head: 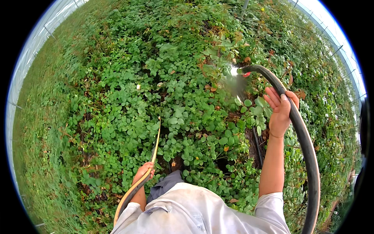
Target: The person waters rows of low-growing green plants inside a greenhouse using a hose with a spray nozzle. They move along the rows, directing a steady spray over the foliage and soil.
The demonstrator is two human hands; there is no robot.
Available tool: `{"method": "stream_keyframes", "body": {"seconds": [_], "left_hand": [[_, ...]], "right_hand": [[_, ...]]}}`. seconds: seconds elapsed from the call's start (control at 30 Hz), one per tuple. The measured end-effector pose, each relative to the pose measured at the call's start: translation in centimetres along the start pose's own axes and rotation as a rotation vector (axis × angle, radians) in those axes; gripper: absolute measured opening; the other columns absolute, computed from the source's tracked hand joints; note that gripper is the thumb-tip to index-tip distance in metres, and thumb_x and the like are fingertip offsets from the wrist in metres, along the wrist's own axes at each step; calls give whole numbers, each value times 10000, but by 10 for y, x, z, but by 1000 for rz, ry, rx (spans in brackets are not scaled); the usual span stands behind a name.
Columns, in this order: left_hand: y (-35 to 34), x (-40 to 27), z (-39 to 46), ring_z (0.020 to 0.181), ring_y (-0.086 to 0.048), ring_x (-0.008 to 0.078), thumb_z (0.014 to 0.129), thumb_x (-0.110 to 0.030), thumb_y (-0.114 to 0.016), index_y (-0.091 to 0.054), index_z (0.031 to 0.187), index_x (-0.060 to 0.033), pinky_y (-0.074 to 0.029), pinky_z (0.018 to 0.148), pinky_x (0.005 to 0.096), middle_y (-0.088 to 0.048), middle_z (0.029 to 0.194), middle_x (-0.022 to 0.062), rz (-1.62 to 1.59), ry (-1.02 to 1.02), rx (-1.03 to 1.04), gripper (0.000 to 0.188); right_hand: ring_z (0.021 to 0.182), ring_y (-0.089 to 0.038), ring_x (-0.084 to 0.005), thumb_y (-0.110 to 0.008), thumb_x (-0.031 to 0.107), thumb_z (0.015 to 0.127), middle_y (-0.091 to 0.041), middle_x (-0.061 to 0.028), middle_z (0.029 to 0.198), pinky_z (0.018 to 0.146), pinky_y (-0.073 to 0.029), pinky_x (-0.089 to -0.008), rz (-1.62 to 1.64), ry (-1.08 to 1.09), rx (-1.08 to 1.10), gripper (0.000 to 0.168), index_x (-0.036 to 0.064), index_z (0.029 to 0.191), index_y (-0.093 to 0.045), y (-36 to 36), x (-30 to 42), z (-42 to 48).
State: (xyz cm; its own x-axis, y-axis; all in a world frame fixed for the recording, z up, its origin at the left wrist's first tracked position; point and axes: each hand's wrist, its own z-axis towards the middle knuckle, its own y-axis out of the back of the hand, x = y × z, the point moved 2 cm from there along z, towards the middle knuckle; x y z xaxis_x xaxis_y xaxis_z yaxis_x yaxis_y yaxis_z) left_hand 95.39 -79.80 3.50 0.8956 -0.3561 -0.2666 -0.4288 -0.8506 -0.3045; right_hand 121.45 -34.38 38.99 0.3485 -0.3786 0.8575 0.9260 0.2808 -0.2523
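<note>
My right hand (280,109) grips a thick black rubber hose (302,133) between thumb and fingers, a little below its bent-over end. White water spray (234,71) leaves that end and strikes the low foliage at the upper right. A small red object (247,74) shows just under the mouth of the hose. At the lower left, my left hand (145,171) is closed around a black hose length with a yellowish stripe (127,199). This length runs forward into the leaves and back past my left side. Whether both lengths are one hose is hidden behind my body.
Dense leafy bushes (175,93), rose-like, surround me and reach my legs. Thin black pipes (257,146) lie on bare soil below my right wrist. A metal post (244,8) stands ahead. Pale greenhouse walls (32,58) curve along both sides.
</note>
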Motion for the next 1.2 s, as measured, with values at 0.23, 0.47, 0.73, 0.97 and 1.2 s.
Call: {"method": "stream_keyframes", "body": {"seconds": [0.23, 0.47, 0.73, 0.97, 1.2], "left_hand": [[-4, -8, 0, 514, -546, 150, 865, -105, -555, -569, 1009, -165, -476, 414, 279, -559, 716, 91, -59, 20, -9, 156], [-5, -11, 1, 512, -541, 144, 862, -115, -565, -575, 991, -164, -473, 423, 270, -561, 716, 88, -79, 22, -5, 139], [3, -5, 10, 523, -549, 158, 845, -105, -582, -575, 1006, -164, -485, 433, 275, -569, 725, 101, -114, 17, 38, 172], [2, -4, 7, 544, -562, 171, 843, -85, -579, -571, 1016, -140, -493, 442, 283, -570, 728, 108, -159, 5, 56, 181], [-7, -7, -4, 522, -556, 122, 876, -145, -559, -527, 942, -177, -472, 408, 252, -540, 693, 60, -49, -32, 33, 80]], "right_hand": [[938, -645, -384, -463, 94, 914, -582, -269, 1057, 759, -578, -441, 36, 57, 19, 232, 8, 1123, -407, -20, -22, 37], [939, -642, -395, -463, 89, 915, -577, -272, 1060, 755, -586, -442, 44, 73, 30, 220, 8, 1111, -402, -31, -27, 51], [935, -644, -394, -446, 79, 924, -574, -279, 1059, 757, -585, -434, 51, 92, 62, 210, 11, 1115, -393, -33, -24, 55], [930, -644, -401, -442, 82, 920, -575, -292, 1050, 756, -584, -444, 49, 132, 64, 219, 12, 1122, -392, -40, -15, 60], [935, -638, -419, -446, 90, 915, -575, -301, 1040, 769, -580, -474, 61, 172, 65, 223, 12, 1116, -393, -43, -7, 68]]}}
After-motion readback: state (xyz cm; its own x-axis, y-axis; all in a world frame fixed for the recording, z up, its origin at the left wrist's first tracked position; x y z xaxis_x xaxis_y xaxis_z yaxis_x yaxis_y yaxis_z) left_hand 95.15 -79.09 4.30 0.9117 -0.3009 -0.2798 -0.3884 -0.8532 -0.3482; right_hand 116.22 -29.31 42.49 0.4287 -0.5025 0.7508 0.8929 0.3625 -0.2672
